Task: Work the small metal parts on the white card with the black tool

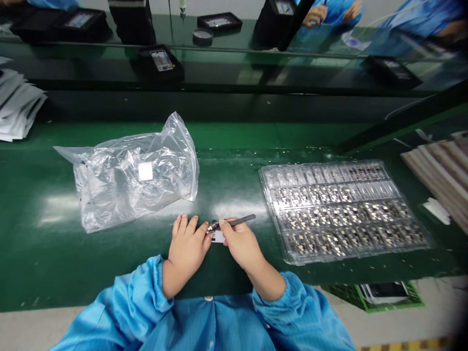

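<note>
My left hand [187,243] rests flat on the green bench, its fingertips touching a small dark component [212,226] that lies over a white label [218,237]. My right hand [239,243] grips dark tweezers [237,221] whose tips meet that component. Both sleeves are blue. A clear plastic tray [266,178] with rows of several small parts lies to the right of my hands.
A crumpled clear plastic bag [135,173] with a white sticker lies at the left. White sheets [16,105] are stacked far left, pale strips [442,165] far right. Black trays [161,61] sit on the far belt, where another person's hands [316,14] work.
</note>
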`<state>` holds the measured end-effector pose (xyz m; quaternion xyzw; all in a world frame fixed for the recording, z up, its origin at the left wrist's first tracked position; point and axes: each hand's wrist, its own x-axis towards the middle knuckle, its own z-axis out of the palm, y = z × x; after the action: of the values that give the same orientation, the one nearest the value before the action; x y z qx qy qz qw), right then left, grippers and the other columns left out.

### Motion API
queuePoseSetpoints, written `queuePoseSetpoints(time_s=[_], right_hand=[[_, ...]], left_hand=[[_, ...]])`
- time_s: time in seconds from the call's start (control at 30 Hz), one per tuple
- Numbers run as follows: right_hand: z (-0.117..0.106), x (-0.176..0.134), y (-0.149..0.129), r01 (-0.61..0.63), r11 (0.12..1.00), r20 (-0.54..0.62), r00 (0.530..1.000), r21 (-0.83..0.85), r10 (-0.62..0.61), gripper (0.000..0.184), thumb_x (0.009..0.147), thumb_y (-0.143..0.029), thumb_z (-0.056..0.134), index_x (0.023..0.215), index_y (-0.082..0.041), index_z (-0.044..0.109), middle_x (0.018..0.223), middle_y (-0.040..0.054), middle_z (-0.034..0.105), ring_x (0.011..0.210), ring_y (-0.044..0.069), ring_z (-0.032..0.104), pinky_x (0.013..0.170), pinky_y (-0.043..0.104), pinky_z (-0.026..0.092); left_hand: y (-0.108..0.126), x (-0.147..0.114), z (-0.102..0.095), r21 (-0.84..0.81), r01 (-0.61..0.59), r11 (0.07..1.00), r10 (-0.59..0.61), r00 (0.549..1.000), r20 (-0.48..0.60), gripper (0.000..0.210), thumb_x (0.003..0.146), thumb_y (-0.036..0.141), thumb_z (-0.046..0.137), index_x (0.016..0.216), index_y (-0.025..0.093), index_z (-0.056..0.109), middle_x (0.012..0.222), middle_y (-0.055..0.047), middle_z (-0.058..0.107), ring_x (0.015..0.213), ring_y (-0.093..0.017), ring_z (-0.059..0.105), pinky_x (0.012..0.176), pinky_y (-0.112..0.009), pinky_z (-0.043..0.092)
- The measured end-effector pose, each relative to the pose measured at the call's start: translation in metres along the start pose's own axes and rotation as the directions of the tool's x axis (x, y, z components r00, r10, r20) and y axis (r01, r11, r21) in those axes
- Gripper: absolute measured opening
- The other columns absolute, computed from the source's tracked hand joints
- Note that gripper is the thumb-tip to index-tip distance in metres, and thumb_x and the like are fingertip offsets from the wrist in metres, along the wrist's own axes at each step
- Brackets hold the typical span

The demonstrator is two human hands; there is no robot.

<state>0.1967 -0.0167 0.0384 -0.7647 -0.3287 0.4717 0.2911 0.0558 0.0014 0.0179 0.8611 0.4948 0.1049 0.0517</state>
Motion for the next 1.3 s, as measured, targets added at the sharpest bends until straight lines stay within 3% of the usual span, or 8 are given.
queuePoseSetpoints(time_s=[0.5, 0.77, 1.07, 1.3], right_hand=[[0.0004, 0.0007, 0.0010, 0.037, 0.999, -0.006, 0.999, -0.039, -0.037, 0.035, 0.078, -0.049, 0.044, 0.073, -0.019, 0.061, 0.057, 0.0001, 0.061, 0.054, 0.017, 0.057, 0.053, 0.025, 0.039], [0.0008, 0.0000, 0.0027, 0.040, 0.999, 0.000, 0.999, -0.026, -0.040, 0.034, 0.079, -0.049, 0.044, 0.074, -0.020, 0.061, 0.063, 0.0011, 0.063, 0.058, 0.017, 0.059, 0.057, 0.026, 0.041], [0.0022, -0.0011, 0.0060, 0.072, 0.996, -0.051, 0.996, 0.044, -0.070, 0.035, 0.079, -0.049, 0.044, 0.074, -0.018, 0.059, 0.065, 0.0013, 0.063, 0.058, 0.016, 0.059, 0.057, 0.025, 0.043], [-0.0013, -0.0020, 0.0033, 0.041, 0.989, -0.069, 0.997, 0.145, -0.031, 0.034, 0.080, -0.049, 0.044, 0.076, -0.018, 0.057, 0.058, -0.0010, 0.060, 0.050, 0.014, 0.057, 0.053, 0.023, 0.042]], left_hand=[[0.0005, -0.0008, 0.0004, 0.007, -0.002, 1.000, 0.002, 1.000, -0.013, 0.027, 0.079, 0.035, 0.049, 0.099, 0.024, 0.064, 0.107, -0.009, 0.062, 0.106, -0.032, 0.051, 0.094, -0.048, 0.036], [-0.0006, -0.0049, -0.0028, 0.076, -0.126, 0.989, 0.128, 0.991, -0.031, 0.025, 0.080, 0.035, 0.050, 0.099, 0.027, 0.064, 0.099, -0.008, 0.064, 0.099, -0.029, 0.055, 0.094, -0.050, 0.036], [0.0020, -0.0065, -0.0035, 0.175, -0.200, 0.964, 0.208, 0.978, -0.032, 0.025, 0.081, 0.031, 0.048, 0.098, 0.023, 0.065, 0.099, -0.013, 0.065, 0.096, -0.031, 0.058, 0.091, -0.051, 0.038], [0.0026, -0.0028, -0.0035, 0.217, -0.188, 0.958, 0.194, 0.981, -0.005, 0.025, 0.081, 0.031, 0.047, 0.097, 0.025, 0.065, 0.099, -0.012, 0.065, 0.096, -0.030, 0.058, 0.091, -0.049, 0.038]])
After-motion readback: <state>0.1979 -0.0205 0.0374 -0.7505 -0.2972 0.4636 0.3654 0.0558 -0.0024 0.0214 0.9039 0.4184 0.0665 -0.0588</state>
